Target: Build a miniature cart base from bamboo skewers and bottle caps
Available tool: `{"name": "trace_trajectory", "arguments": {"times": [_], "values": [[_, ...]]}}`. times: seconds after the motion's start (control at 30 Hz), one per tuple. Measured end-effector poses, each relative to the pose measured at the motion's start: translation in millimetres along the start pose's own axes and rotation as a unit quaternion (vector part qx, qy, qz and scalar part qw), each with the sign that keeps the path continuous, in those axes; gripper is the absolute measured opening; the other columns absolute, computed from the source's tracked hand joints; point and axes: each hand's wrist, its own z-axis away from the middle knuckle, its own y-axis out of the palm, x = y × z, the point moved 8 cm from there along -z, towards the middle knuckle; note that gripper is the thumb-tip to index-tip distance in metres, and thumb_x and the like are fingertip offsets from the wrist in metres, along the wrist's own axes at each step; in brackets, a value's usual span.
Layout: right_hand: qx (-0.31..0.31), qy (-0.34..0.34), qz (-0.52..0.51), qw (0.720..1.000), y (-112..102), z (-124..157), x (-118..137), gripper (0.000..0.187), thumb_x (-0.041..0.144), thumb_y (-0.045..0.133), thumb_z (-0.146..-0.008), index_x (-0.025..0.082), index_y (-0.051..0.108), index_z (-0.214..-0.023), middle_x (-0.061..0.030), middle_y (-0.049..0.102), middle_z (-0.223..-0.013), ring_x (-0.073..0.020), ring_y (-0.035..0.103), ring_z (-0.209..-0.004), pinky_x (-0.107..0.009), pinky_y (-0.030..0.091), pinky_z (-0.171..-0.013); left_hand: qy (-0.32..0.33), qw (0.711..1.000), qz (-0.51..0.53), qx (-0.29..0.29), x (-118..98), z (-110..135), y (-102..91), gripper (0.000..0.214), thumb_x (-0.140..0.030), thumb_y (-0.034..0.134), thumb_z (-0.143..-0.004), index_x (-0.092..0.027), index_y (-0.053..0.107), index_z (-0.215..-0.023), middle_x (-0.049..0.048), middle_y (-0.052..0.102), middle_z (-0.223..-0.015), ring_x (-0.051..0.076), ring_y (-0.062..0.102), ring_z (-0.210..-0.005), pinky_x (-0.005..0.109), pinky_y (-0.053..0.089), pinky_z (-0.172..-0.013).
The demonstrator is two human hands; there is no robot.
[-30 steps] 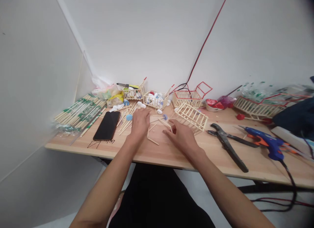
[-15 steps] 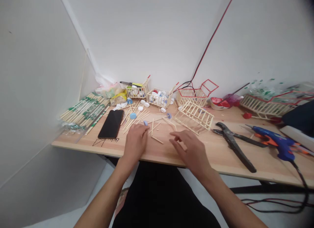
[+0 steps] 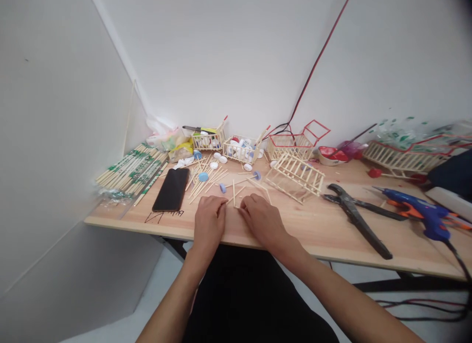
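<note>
My left hand [image 3: 208,220] and my right hand [image 3: 258,219] rest side by side near the front edge of the wooden table [image 3: 324,230], fingers curled down. Their fingertips meet around a short wooden stick [image 3: 233,199] that lies between them; each hand pinches toward it, though the exact grip is hard to make out. Just beyond lie scattered loose sticks [image 3: 206,178] and blue bottle caps [image 3: 203,176]. A stick-built frame [image 3: 295,176] lies on its side right of the hands.
A black phone [image 3: 171,189] lies left of the hands, wrapped chopsticks [image 3: 129,171] beyond it. Small stick baskets [image 3: 241,148] line the wall. Black pliers [image 3: 356,217] and a blue glue gun [image 3: 418,210] lie to the right.
Both hands drew back toward the table's front edge and came together, fingertips closing around a short stick. The view shifted slightly down and left.
</note>
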Motion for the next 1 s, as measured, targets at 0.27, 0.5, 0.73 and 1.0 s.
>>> {"name": "trace_trajectory", "arguments": {"times": [0.27,0.5,0.73,1.0], "values": [[-0.054,0.026,-0.071,0.996,-7.5,5.7,-9.7,0.013,0.027,0.046,-0.095,0.020,0.055,-0.088,-0.0033,0.062,-0.095,-0.0172,0.057,-0.088,-0.027,0.036,-0.064,0.010,1.000,-0.007,0.014,-2.8,-1.8,1.4,0.020,-0.011,0.050,-0.086,-0.019,0.067,-0.092,0.0040,0.070,-0.093,0.022,0.055,-0.091,0.037,0.044,-0.086],[-0.094,0.026,-0.246,0.964,-16.9,18.1,-17.6,0.010,0.026,0.050,-0.090,0.020,0.056,-0.085,0.0000,0.061,-0.081,-0.0142,0.055,-0.073,-0.026,0.038,-0.066,-0.075,0.990,0.118,-0.030,2.4,-8.7,-7.6,0.018,-0.012,0.056,-0.082,-0.019,0.067,-0.095,0.0040,0.070,-0.094,0.018,0.060,-0.089,0.034,0.046,-0.084],[-0.060,0.060,-0.350,0.933,-12.3,40.4,-17.6,0.011,0.029,0.050,-0.088,0.021,0.057,-0.086,0.0010,0.063,-0.078,-0.0129,0.054,-0.065,-0.025,0.041,-0.062,-0.269,0.784,0.558,0.041,0.9,4.9,29.7,0.029,-0.032,0.071,-0.073,-0.014,0.063,-0.094,0.0048,0.069,-0.083,0.008,0.057,-0.061,0.020,0.043,-0.055],[-0.023,0.043,-0.357,0.933,-8.1,47.1,-11.6,0.014,0.030,0.049,-0.089,0.021,0.059,-0.087,0.0011,0.063,-0.077,-0.0128,0.053,-0.064,-0.024,0.040,-0.060,-0.335,0.662,0.666,0.077,-15.1,11.8,48.9,0.034,-0.032,0.084,-0.056,-0.011,0.066,-0.077,-0.0007,0.061,-0.067,0.002,0.044,-0.048,0.016,0.029,-0.042]]}}
